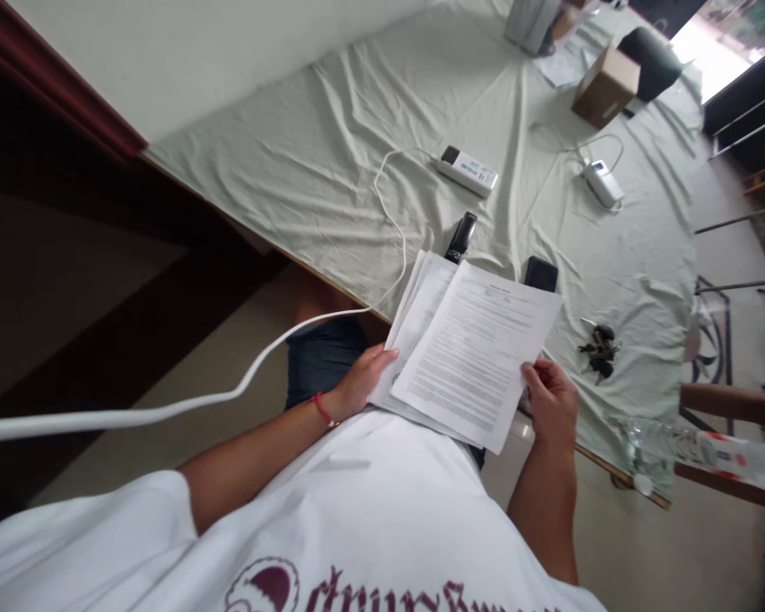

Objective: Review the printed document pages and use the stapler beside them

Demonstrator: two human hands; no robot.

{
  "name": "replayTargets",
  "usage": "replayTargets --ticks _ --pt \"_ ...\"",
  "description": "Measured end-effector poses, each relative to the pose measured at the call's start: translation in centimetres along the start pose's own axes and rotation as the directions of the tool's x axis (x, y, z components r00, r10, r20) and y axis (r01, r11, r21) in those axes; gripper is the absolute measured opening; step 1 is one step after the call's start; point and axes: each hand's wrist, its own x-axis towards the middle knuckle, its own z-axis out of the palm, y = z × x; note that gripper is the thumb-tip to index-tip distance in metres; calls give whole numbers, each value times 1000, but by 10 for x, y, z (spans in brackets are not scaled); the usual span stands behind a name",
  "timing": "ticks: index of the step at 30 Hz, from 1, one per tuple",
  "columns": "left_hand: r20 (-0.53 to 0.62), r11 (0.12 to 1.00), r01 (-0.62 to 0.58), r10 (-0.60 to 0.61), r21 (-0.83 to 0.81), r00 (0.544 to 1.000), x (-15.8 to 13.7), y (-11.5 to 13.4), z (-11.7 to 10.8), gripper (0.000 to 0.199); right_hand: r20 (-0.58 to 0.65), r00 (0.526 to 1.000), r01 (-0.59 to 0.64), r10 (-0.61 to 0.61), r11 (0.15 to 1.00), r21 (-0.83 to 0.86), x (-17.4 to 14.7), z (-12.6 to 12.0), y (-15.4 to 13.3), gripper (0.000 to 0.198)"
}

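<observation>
Both hands, left hand [363, 378] and right hand [552, 399], fingers closed on the loose papers [478, 353] (unstapled, apparently), which could fan out and slip.

Printed paper sheets [465, 348], fanned stack, tilted, over table edge.

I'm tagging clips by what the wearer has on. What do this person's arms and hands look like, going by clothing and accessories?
Both forearms are bare, with no gloves on either hand. The left hand has a thin red string bracelet around its wrist. The right hand shows no bracelet, watch or ring in this view. The arms emerge from a white short-sleeved T-shirt with dark maroon lettering across the chest.
</observation>
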Motion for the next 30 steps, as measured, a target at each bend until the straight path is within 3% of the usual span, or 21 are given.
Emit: replayTargets --ticks 7,14,20,23,27,30 --pt "75 1000 -5 7 -29 997 -7 5 3 53 110 994 16 -11 999 -43 -1 21 -9 33" --pt "126 999 -43 39 30 991 -5 5 1 60 108 993 79 -51 958 -277 0 41 -14 35" --pt "129 991 80 -93 105 987 -3 3 -4 51 57 978 189 -201 737 -648 -7 33 -23 44" --pt "122 986 120 -134 116 984 -5 5 -4 44 157 988 100 10 733 -673 -16 14 -25 58" --pt "99 983 176 -181 57 979 -8 9 -1 36 241 918 -190 315 883 -429 -34 -4 -27 68" --pt "80 974 226 -227 22 971 -8 11 2 31 263 867 -333 423 885 -327 -48 -6 -27 68"
